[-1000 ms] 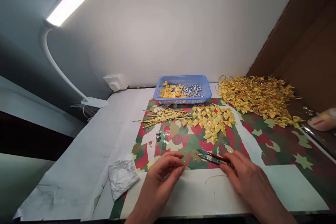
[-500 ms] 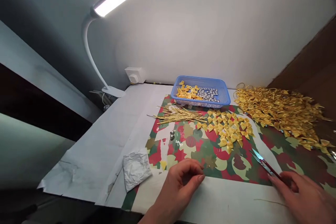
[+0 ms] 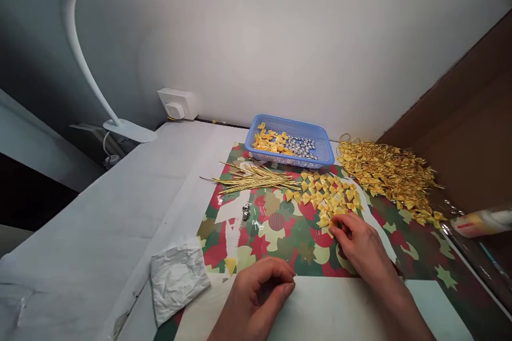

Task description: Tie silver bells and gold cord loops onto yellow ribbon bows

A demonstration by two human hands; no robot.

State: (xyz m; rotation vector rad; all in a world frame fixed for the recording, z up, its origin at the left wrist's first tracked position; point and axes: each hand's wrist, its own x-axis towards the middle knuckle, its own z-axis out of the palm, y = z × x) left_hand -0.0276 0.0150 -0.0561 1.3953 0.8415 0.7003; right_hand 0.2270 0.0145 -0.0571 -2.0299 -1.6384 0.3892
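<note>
On the far left of the patterned sheet (image 3: 276, 245), crumpled white paper (image 3: 178, 283) lay flat, gold cords (image 3: 256, 178) fanned out beyond it! Two silver bells (image 3: 246, 215) sat near the cords. Here was the left hand (image 3: 260, 295), thumb and forefinger pinched together; anything between them, I couldn't tell! Blue basket (image 3: 288, 160) behind, and right of centre, the yellow ribbon bows (image 3: 319, 198): the right hand (image 3: 356, 242) was at their near edge, fingertips narrow, its hold on a bow impossible to tell!
</note>
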